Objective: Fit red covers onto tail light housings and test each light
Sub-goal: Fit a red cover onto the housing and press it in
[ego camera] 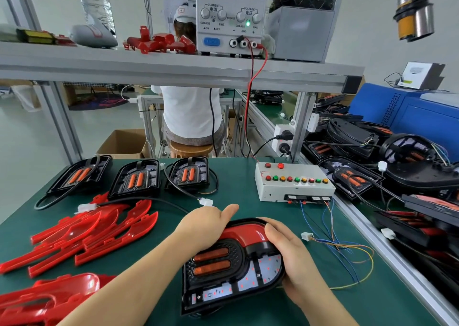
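red cover [244,232] curves atop black housing [239,253]; two amber lenses [211,254] inside

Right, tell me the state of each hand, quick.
Left hand: grips the tail light housing at its left edge.
Right hand: grips the same housing, fingers over the red cover.

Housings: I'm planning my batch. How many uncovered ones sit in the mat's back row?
3: left housing, middle housing, right housing, along the far edge. The heap at right may hide more.
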